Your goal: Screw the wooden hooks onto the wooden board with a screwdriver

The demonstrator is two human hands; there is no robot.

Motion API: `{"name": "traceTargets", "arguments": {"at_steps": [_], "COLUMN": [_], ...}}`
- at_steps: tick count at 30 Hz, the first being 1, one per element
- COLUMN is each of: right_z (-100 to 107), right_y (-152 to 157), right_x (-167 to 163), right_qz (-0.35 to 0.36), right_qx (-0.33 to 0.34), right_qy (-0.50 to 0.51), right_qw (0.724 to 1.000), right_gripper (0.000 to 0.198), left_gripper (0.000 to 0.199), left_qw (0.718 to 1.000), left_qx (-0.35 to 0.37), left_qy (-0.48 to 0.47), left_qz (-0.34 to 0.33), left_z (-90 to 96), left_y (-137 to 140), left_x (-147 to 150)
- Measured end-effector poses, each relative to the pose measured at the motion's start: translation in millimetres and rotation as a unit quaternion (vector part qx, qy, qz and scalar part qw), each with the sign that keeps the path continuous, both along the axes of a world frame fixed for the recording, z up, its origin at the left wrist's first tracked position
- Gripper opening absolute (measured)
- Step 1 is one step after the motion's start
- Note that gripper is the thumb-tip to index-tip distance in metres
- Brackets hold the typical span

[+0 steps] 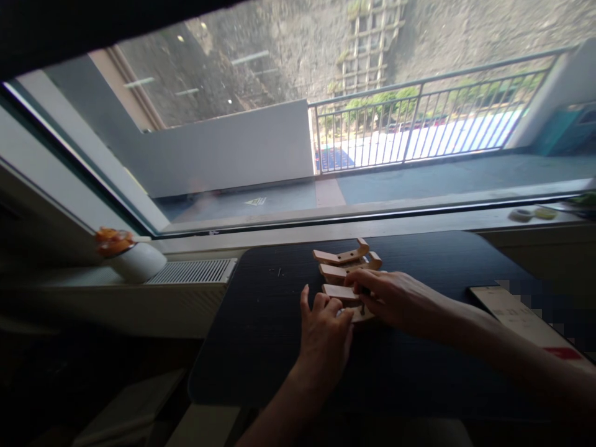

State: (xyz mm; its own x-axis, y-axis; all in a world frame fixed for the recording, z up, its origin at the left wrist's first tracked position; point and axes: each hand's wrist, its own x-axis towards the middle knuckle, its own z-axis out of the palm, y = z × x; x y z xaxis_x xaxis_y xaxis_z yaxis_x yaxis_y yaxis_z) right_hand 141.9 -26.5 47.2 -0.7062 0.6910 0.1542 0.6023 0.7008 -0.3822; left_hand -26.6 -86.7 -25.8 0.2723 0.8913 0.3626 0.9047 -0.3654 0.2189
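Observation:
Several pale wooden hooks (342,256) lie in a row on the dark table, each with a flat slanted end and a curled tip. Small dark holes show in the farthest one. My left hand (326,326) has its thumb and fingers closed on the nearest wooden hook (362,314), with the little finger raised. A small upright dark piece, perhaps a screw, stands on that hook. Over the hooks, my right hand (393,298) has its fingertips pinched together. What they hold, if anything, is hidden. Its fingers cover parts of the middle hooks.
The dark table (261,335) stands against the window sill (279,233). A few tiny bits (279,271) lie at its far left. A flat cardboard piece (521,310) rests at right. A white pot (139,261) with an orange top and tape rolls (521,215) sit by the window.

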Motion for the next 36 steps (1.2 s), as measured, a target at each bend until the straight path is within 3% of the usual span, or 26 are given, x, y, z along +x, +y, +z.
{"name": "traceTargets", "arguments": {"at_steps": [8, 16, 24, 32, 36], "right_z": [-6.3, -4.2, -8.6, 4.2, -1.6], "right_y": [4.5, 3.5, 9.5, 4.5, 7.0], "right_x": [0.5, 1.9, -2.2, 1.2, 2.5], "right_qz": [-0.042, -0.005, -0.046, 0.025, 0.021], "right_qx": [0.058, 0.017, 0.039, -0.005, 0.022], "right_qy": [-0.013, 0.001, -0.016, -0.008, 0.006], "right_qw": [0.997, 1.0, 0.998, 1.0, 1.0], "right_gripper": [0.01, 0.025, 0.013, 0.031, 0.023], "left_gripper": [0.011, 0.01, 0.009, 0.012, 0.011], "left_qw": [1.0, 1.0, 1.0, 1.0, 1.0], "left_qx": [0.011, 0.02, 0.014, 0.014, 0.012], "left_qy": [0.001, 0.007, 0.01, 0.012, 0.011], "left_qz": [0.003, 0.005, 0.007, 0.005, 0.007], "left_z": [-0.3, -1.7, -0.4, -1.2, -1.4], "left_y": [-1.3, 1.2, 1.2, 1.4, 1.9], "left_x": [1.4, 3.4, 2.9, 2.1, 2.3]}}
